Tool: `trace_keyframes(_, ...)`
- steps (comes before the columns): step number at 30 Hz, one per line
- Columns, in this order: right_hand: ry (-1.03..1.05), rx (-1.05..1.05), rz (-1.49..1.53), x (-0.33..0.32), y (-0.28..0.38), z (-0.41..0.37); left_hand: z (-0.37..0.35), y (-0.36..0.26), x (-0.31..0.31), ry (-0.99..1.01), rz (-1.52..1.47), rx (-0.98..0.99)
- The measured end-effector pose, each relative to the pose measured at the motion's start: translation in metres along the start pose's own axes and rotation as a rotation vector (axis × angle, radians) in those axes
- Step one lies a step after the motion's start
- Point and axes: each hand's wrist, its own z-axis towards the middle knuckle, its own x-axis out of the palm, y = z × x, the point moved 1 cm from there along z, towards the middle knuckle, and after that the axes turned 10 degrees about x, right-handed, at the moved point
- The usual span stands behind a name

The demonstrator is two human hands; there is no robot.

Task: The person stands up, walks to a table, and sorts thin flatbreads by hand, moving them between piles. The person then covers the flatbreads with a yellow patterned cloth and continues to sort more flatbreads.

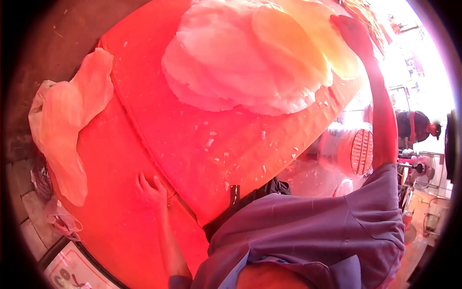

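On a wide red surface (192,144) lies a thick pile of soft white padding (226,58), its layers rounded and ragged at the edges. Yellow-orange tinted layers (293,36) overlap it toward the upper right. My right hand (353,36) is at the outer edge of these layers, arm stretched far out; whether its fingers grip the edge is not clear. My left hand (153,190) rests on the red surface beside a long seam, fingers spread and holding nothing. Small white scraps (210,142) are scattered between the pile and my body.
A crumpled pale cloth (72,120) lies along the left edge. Below it are a clear plastic bag (62,216) and a framed sign (77,269). To the right stand a plastic-wrapped round object (346,149) and a person in dark clothing (416,126), among bright clutter.
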Motion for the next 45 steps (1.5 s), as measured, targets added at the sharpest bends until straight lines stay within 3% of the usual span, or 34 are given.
trace_keyframes(1, -0.158, -0.143, -0.075, 0.002, 0.034, -0.029, 0.000, 0.000, 0.002, -0.008, -0.004, -0.001)
trace_keyframes(3, -0.063, -0.194, -0.251, 0.022, 0.057, -0.064, 0.001, -0.001, 0.002, -0.011, -0.016, -0.006)
trace_keyframes(5, 0.037, -0.475, -0.648, 0.079, 0.045, -0.093, 0.002, -0.002, 0.001, -0.013, -0.026, -0.009)
trace_keyframes(7, 0.532, -0.434, -0.871, 0.150, 0.036, -0.126, 0.001, -0.001, -0.001, 0.028, 0.001, -0.014)
trace_keyframes(8, 0.602, -0.463, -0.350, 0.163, 0.014, -0.145, 0.001, -0.001, -0.002, 0.029, 0.010, -0.018)
trace_keyframes(9, 0.376, -0.651, -0.408, 0.174, 0.021, -0.172, 0.002, -0.002, -0.002, 0.011, 0.004, -0.007)
trace_keyframes(11, 0.711, -0.428, -0.534, 0.172, 0.018, -0.167, 0.002, -0.003, -0.001, 0.002, 0.004, -0.001)
trace_keyframes(13, 0.283, -0.475, -0.279, 0.170, 0.018, -0.142, 0.003, -0.005, 0.000, 0.015, -0.012, -0.029)
trace_keyframes(15, -0.069, -0.480, -0.349, 0.168, 0.043, -0.099, 0.004, -0.006, 0.000, 0.025, 0.016, -0.041)
trace_keyframes(18, -0.372, -0.418, -0.484, 0.203, 0.052, -0.056, 0.006, -0.008, -0.004, 0.039, 0.033, -0.046)
trace_keyframes(20, -0.270, -0.345, -0.653, 0.256, 0.030, -0.049, 0.002, -0.006, 0.008, -0.059, -0.115, -0.097)
trace_keyframes(22, -0.228, -0.347, -0.726, 0.286, 0.015, -0.050, 0.009, -0.001, -0.002, -0.023, -0.080, -0.049)
trace_keyframes(26, -0.278, -0.389, -0.862, 0.306, 0.000, -0.053, 0.036, 0.049, -0.019, -0.028, -0.211, -0.255)
trace_keyframes(28, -0.310, -0.399, -0.924, 0.307, -0.003, -0.057, 0.063, 0.099, -0.021, -0.089, -0.170, -0.324)
trace_keyframes(30, -0.321, -0.401, -0.981, 0.307, -0.006, -0.058, 0.098, 0.147, -0.037, -0.085, 0.076, -0.322)
trace_keyframes(33, -0.295, -0.375, -1.054, 0.305, -0.010, -0.057, 0.130, 0.230, -0.034, -0.201, 0.250, -0.190)
trace_keyframes(35, -0.291, -0.410, -0.982, 0.306, -0.015, -0.054, 0.158, 0.252, -0.044, -0.050, 0.355, -0.414)
trace_keyframes(38, -0.368, -0.577, -0.777, 0.306, -0.018, -0.050, 0.168, 0.303, -0.032, 0.095, 0.437, -0.427)
trace_keyframes(39, -0.369, -0.574, -0.776, 0.302, -0.016, -0.046, 0.169, 0.309, -0.035, 0.093, 0.437, -0.425)
trace_keyframes(40, -0.126, -0.396, -0.755, 0.297, -0.018, -0.039, 0.169, 0.314, -0.039, 0.151, 0.472, -0.323)
trace_keyframes(42, 0.122, -0.215, -0.724, 0.296, -0.024, -0.035, 0.167, 0.325, -0.047, 0.216, 0.506, -0.221)
trace_keyframes(44, 0.044, -0.330, -0.720, 0.295, -0.030, -0.035, 0.166, 0.333, -0.054, 0.277, 0.520, 0.007)
trace_keyframes(45, -0.001, -0.386, -0.713, 0.295, -0.032, -0.035, 0.169, 0.327, -0.062, 0.277, 0.522, 0.009)
